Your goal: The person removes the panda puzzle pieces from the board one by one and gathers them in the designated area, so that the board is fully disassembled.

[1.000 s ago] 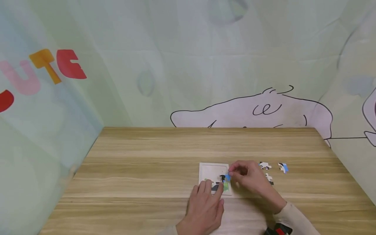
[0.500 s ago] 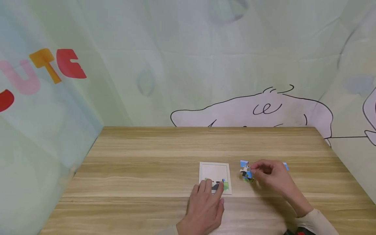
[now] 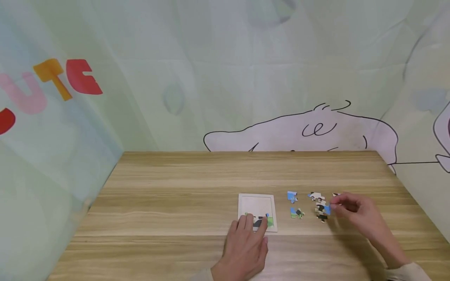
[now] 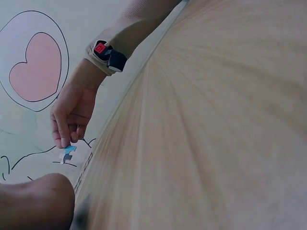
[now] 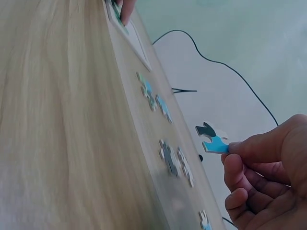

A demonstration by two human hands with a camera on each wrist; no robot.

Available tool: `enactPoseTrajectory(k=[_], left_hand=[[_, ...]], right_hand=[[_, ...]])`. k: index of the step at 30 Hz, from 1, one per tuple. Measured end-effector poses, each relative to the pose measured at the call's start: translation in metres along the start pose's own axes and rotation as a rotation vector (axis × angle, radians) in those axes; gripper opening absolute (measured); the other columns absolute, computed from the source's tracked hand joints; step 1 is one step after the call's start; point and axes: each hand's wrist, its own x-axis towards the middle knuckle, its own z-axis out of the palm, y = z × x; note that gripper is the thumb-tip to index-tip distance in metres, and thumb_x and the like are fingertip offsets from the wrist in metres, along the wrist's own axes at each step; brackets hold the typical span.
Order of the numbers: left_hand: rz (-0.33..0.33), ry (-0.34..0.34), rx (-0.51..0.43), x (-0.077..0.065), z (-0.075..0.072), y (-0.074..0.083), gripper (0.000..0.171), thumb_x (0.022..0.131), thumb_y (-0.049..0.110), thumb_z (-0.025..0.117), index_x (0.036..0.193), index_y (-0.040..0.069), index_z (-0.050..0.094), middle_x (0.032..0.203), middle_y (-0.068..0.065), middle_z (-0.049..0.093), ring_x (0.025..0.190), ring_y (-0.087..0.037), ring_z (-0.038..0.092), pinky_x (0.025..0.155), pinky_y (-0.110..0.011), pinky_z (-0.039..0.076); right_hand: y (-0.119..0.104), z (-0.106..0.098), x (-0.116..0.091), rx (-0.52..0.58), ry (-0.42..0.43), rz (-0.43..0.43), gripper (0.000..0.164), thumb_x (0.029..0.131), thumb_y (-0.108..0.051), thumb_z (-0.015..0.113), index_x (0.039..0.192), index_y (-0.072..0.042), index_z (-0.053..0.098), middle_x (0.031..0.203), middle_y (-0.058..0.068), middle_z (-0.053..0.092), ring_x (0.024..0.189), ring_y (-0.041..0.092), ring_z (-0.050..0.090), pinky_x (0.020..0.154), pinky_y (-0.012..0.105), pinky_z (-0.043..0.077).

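Observation:
A pale puzzle tray lies on the table, with a few green, black and white pieces fitted along its near edge. My left hand rests on that near edge, fingers extended over the fitted pieces and partly covering them. To the right, above the table, my right hand pinches a blue, black and white jigsaw piece between thumb and index finger. In the left wrist view the pinched piece hangs below the right hand's fingertips. In the head view it overlaps a loose black-and-white piece on the table.
Other loose jigsaw pieces lie right of the tray: a blue one, a green and black one, a white and black one and one partly behind the right hand. A printed backdrop stands behind the wooden table.
My right hand has carried the jigsaw piece from the tray's right edge rightward, past the nearer loose pieces to the farther ones. The left hand has stayed on the tray.

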Motion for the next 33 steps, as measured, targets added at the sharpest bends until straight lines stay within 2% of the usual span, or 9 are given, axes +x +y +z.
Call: enactPoseTrajectory(k=[4,10,21,29,33], left_hand=[[0.001,0.011,0.0,0.0,0.0,0.0,0.045,0.099,0.043,0.059,0.14,0.027,0.068,0.098,-0.001,0.057,0.087,-0.017,0.049,0.071,-0.029,0.034],[0.006,0.022,0.002,0.0,0.0,0.001,0.045,0.099,0.043,0.06,0.14,0.027,0.069,0.098,-0.001,0.057,0.087,-0.017,0.049,0.071,-0.028,0.034],[0.008,-0.008,-0.004,0.0,0.001,0.001,0.045,0.099,0.043,0.06,0.14,0.027,0.068,0.099,-0.002,0.057,0.089,-0.017,0.05,0.073,-0.028,0.037],[0.008,-0.004,0.002,0.0,0.0,-0.001,0.045,0.099,0.043,0.06,0.14,0.027,0.068,0.099,-0.002,0.057,0.089,-0.017,0.05,0.074,-0.029,0.038],[0.006,0.019,-0.009,0.0,0.002,0.0,0.045,0.098,0.043,0.061,0.139,0.027,0.069,0.098,-0.002,0.057,0.088,-0.017,0.05,0.073,-0.029,0.037]], right_hand=[[0.01,-0.006,-0.005,-0.014,0.02,-0.009,0.009,0.098,-0.007,0.076,0.104,-0.001,0.075,0.09,-0.022,0.072,0.08,-0.006,0.067,0.067,0.019,0.052],[0.021,-0.014,-0.009,-0.051,0.037,0.036,0.012,0.099,-0.004,0.073,0.107,0.004,0.074,0.089,-0.025,0.07,0.078,-0.008,0.064,0.064,0.019,0.052],[0.03,-0.019,-0.011,-0.17,0.017,0.083,0.009,0.098,-0.003,0.071,0.105,0.0,0.076,0.093,0.004,0.076,0.072,-0.002,0.058,0.061,0.023,0.051],[0.04,-0.021,-0.004,-0.276,-0.016,0.046,0.008,0.097,0.0,0.071,0.1,-0.004,0.076,0.091,0.004,0.075,0.072,-0.004,0.053,0.062,0.021,0.046],[0.045,-0.021,-0.001,-0.307,0.006,0.002,0.009,0.095,0.002,0.072,0.097,-0.006,0.077,0.089,0.004,0.076,0.072,-0.006,0.051,0.062,0.02,0.044]])
